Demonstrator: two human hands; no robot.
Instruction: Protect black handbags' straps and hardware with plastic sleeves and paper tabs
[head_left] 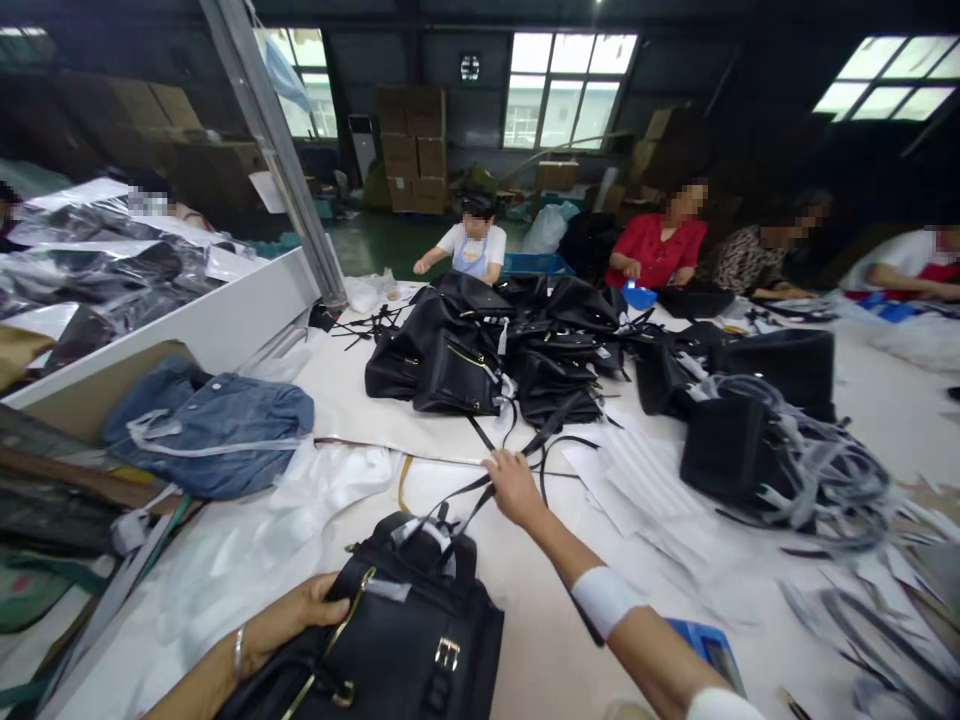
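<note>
A black backpack [405,640] with gold zippers and a gold buckle lies on the table close in front of me. My left hand [300,610] grips its left side near the zipper, thumb on top and the other fingers hidden underneath. Farther out, my right hand [516,485] is closed around thin black straps [474,492] that run toward the backpack's top. Just beyond that hand, a heap of black bags [457,360] covers the middle of the table, with loose straps trailing from it.
At left lie a blue denim bag [217,420] and white plastic sheeting [247,540]. Clear tubing [817,450] and white sheets [637,490] lie at right, with a blue device [705,650] near my right forearm. Several people sit across the table. A metal post [281,150] rises at left.
</note>
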